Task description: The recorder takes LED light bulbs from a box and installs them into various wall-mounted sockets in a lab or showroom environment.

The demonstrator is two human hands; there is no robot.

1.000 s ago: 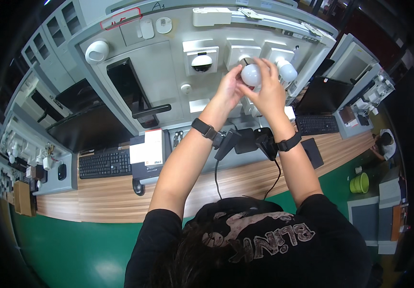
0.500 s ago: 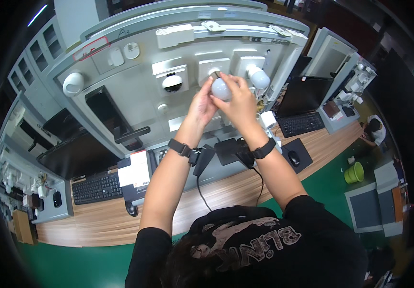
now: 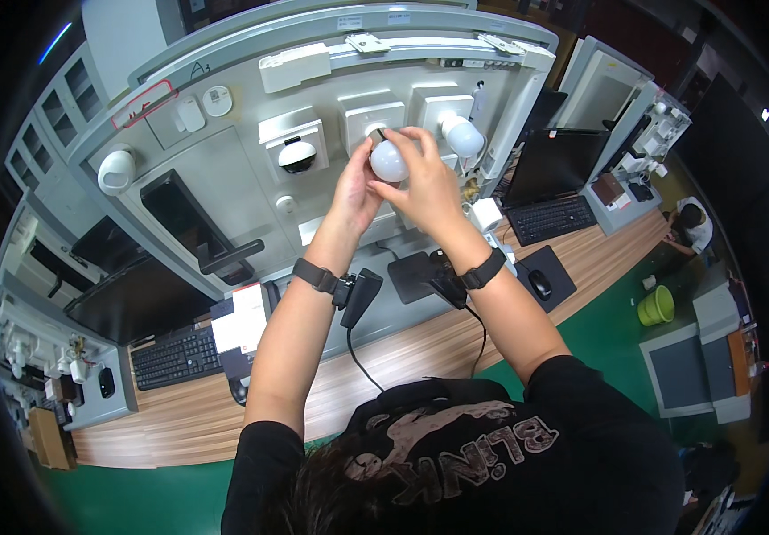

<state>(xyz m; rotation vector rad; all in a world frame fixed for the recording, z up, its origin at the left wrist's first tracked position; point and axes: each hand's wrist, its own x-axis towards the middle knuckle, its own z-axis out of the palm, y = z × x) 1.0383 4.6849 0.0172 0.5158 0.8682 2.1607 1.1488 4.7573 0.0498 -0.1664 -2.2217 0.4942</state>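
Note:
A round white light bulb (image 3: 390, 164) is held up against the middle square lamp holder (image 3: 372, 112) on the grey upright panel. My right hand (image 3: 426, 190) grips the bulb from the right, thumb below and fingers above. From the left, my left hand (image 3: 354, 193) closes on the bulb's side near its neck. The hands hide the bulb's base, so I cannot tell how far it sits in the holder. Just right of it, another bulb (image 3: 464, 139) sticks out of its own holder. On the left is a black-and-white dome camera (image 3: 297, 156).
Below the panel runs a wooden desk (image 3: 313, 392) with a keyboard (image 3: 176, 359), white papers (image 3: 242, 321) and a black mouse (image 3: 539, 284) on a mat. A door handle (image 3: 231, 256) juts from the panel at left. Cables hang from my wrist straps. Another person (image 3: 693, 225) is at far right.
The view has shifted a little, so the panel and my hands appear slightly further left. Both hands stay around the bulb, with a slight change in the right fingers.

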